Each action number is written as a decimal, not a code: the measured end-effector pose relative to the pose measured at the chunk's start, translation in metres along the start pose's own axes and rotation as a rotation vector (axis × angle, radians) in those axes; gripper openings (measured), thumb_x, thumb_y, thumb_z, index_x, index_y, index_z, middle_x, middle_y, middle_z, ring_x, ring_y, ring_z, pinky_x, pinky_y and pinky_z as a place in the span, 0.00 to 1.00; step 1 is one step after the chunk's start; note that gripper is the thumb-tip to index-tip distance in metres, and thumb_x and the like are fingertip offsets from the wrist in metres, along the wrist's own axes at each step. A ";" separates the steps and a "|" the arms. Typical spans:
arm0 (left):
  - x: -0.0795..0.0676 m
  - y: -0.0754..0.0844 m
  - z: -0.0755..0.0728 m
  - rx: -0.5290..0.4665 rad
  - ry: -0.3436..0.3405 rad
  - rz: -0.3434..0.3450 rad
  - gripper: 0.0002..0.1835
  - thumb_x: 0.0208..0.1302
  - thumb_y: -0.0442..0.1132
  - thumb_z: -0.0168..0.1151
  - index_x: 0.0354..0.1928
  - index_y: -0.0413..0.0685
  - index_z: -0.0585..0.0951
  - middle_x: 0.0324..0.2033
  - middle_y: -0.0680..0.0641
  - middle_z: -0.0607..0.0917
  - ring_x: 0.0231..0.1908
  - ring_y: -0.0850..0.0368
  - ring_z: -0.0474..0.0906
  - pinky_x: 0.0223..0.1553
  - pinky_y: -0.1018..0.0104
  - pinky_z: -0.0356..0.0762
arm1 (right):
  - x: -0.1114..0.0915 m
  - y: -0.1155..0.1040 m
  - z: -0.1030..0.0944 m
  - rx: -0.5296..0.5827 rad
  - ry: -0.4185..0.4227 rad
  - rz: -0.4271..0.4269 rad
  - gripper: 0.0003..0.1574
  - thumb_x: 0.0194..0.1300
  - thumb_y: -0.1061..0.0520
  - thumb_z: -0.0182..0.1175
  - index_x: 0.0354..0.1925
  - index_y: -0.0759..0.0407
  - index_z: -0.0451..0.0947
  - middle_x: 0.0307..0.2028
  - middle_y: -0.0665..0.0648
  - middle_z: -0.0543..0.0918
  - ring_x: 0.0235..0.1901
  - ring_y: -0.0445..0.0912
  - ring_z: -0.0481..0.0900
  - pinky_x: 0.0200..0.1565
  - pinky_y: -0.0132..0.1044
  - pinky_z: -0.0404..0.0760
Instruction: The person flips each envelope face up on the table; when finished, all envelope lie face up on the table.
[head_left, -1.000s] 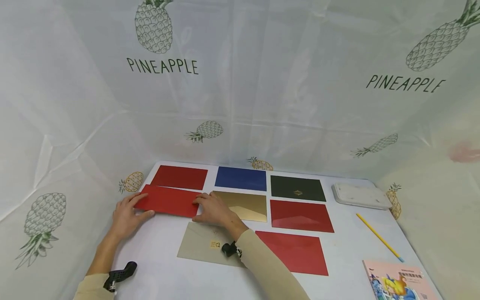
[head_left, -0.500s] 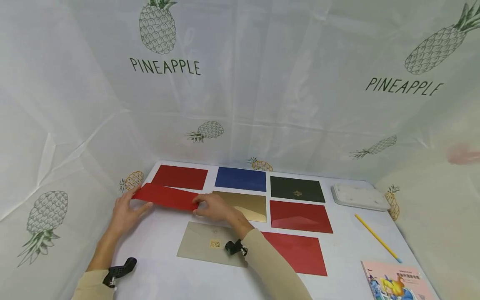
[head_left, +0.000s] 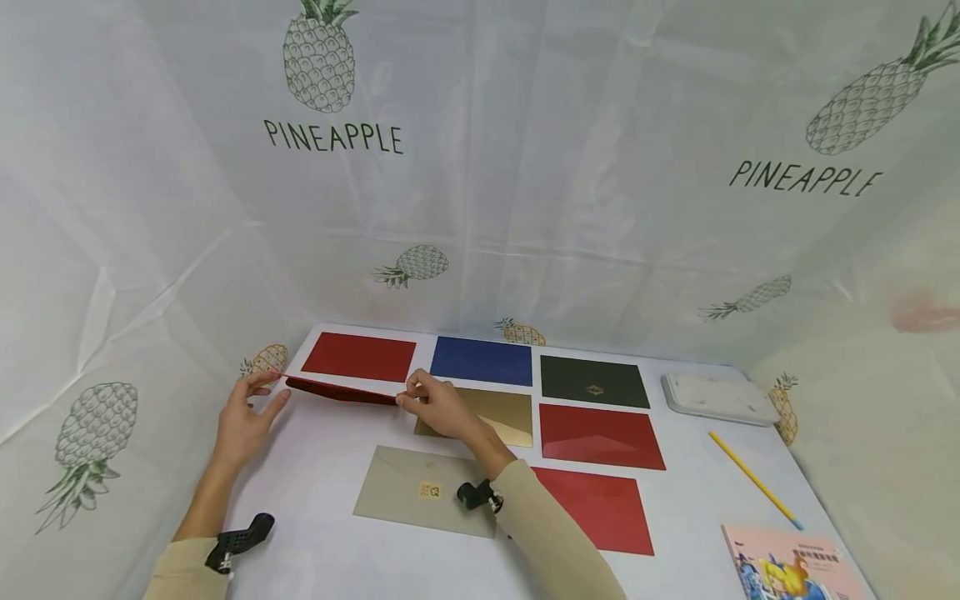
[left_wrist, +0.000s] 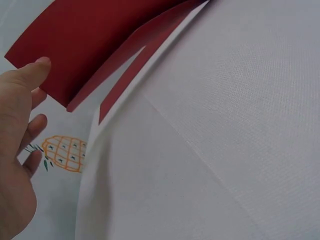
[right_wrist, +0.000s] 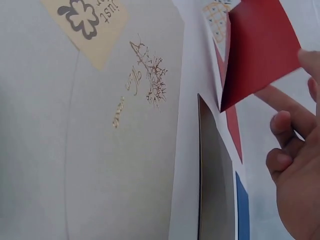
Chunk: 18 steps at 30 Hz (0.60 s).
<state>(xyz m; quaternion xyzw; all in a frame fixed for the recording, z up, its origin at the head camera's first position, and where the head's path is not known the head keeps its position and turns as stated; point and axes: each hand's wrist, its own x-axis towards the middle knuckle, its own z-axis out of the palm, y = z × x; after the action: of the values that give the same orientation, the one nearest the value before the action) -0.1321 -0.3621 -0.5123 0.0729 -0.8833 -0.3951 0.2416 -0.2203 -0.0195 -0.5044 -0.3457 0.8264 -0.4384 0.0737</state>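
A red envelope (head_left: 341, 392) is held up off the white table, tilted so steeply that it looks like a thin strip in the head view. My left hand (head_left: 243, 423) pinches its left end, and my right hand (head_left: 444, 410) grips the right end. In the left wrist view the thumb presses on the face of the red envelope (left_wrist: 85, 47), whose lower edge shows a second layer. The right wrist view has the red envelope (right_wrist: 262, 45) between thumb and index finger, the other fingers curled below. A beige envelope (head_left: 401, 492) with a gold sticker lies nearer.
Another red envelope (head_left: 358, 357) lies behind the held one. Blue (head_left: 482, 360), dark green (head_left: 570, 379) and gold (head_left: 504, 417) envelopes, plus red ones (head_left: 600, 436) at right, lie flat. A white case (head_left: 720, 397), yellow pencil (head_left: 753, 479) and pink book (head_left: 795, 562) line the right side.
The held red envelope has risen off the table and tipped from face-up to nearly edge-on. Both hands have moved up with it, the right one slightly rightward.
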 end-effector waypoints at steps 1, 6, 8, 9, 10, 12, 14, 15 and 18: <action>0.000 0.000 0.000 -0.006 0.010 -0.011 0.25 0.68 0.44 0.67 0.63 0.44 0.73 0.56 0.45 0.81 0.48 0.60 0.72 0.47 0.61 0.59 | 0.000 0.000 0.000 0.003 0.020 -0.002 0.12 0.73 0.41 0.58 0.41 0.45 0.71 0.42 0.46 0.88 0.35 0.35 0.80 0.36 0.30 0.74; 0.000 0.001 0.002 -0.008 0.036 -0.021 0.19 0.65 0.41 0.69 0.54 0.42 0.78 0.53 0.53 0.81 0.45 0.75 0.69 0.47 0.62 0.60 | 0.000 0.002 0.000 0.015 0.075 -0.036 0.16 0.74 0.42 0.57 0.39 0.50 0.81 0.30 0.43 0.82 0.25 0.36 0.69 0.29 0.29 0.70; 0.000 0.002 0.002 -0.001 0.035 -0.008 0.18 0.64 0.39 0.70 0.53 0.42 0.79 0.53 0.49 0.81 0.45 0.77 0.67 0.46 0.61 0.60 | 0.001 0.003 0.002 0.018 0.093 -0.045 0.17 0.74 0.42 0.57 0.39 0.51 0.83 0.28 0.42 0.81 0.25 0.35 0.69 0.29 0.29 0.70; 0.000 0.002 0.002 0.004 0.033 0.002 0.19 0.63 0.38 0.71 0.54 0.42 0.80 0.54 0.46 0.82 0.45 0.77 0.66 0.46 0.60 0.61 | 0.001 0.004 0.002 0.017 0.104 -0.046 0.18 0.74 0.42 0.57 0.39 0.51 0.84 0.27 0.43 0.79 0.24 0.35 0.68 0.28 0.29 0.70; -0.001 0.001 0.002 0.015 0.031 0.013 0.20 0.63 0.37 0.71 0.56 0.42 0.80 0.54 0.43 0.81 0.45 0.76 0.66 0.46 0.59 0.61 | 0.001 0.004 0.003 0.017 0.113 -0.045 0.18 0.74 0.42 0.56 0.40 0.51 0.84 0.27 0.43 0.79 0.25 0.35 0.68 0.28 0.29 0.69; -0.001 0.001 0.002 0.031 0.028 0.033 0.23 0.62 0.35 0.71 0.59 0.43 0.80 0.55 0.39 0.81 0.45 0.70 0.68 0.46 0.57 0.61 | 0.002 0.004 0.003 0.022 0.127 -0.036 0.15 0.75 0.42 0.57 0.41 0.49 0.84 0.27 0.44 0.78 0.25 0.35 0.68 0.28 0.28 0.69; -0.002 0.000 0.002 0.034 0.019 0.050 0.26 0.61 0.34 0.72 0.62 0.43 0.79 0.56 0.38 0.80 0.47 0.61 0.71 0.46 0.55 0.61 | 0.002 0.003 0.003 0.030 0.136 -0.020 0.13 0.75 0.44 0.57 0.43 0.48 0.83 0.27 0.44 0.79 0.25 0.36 0.69 0.27 0.28 0.68; -0.003 -0.001 0.002 0.038 0.008 0.058 0.27 0.61 0.34 0.72 0.63 0.43 0.78 0.57 0.37 0.80 0.48 0.56 0.71 0.45 0.53 0.62 | 0.002 0.003 0.003 0.034 0.139 -0.010 0.12 0.74 0.45 0.58 0.44 0.48 0.83 0.28 0.44 0.79 0.25 0.36 0.69 0.27 0.28 0.68; -0.004 -0.004 0.003 0.044 -0.040 0.062 0.31 0.62 0.36 0.72 0.67 0.43 0.75 0.60 0.36 0.78 0.51 0.45 0.71 0.45 0.49 0.63 | 0.001 0.003 0.002 0.038 0.138 0.015 0.10 0.73 0.50 0.60 0.47 0.49 0.83 0.30 0.45 0.81 0.25 0.37 0.69 0.26 0.28 0.67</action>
<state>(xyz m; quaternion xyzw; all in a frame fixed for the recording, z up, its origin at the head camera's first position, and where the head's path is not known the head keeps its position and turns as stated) -0.1298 -0.3614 -0.5183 0.0431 -0.8982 -0.3693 0.2344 -0.2214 -0.0205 -0.5076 -0.3072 0.8235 -0.4762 0.0264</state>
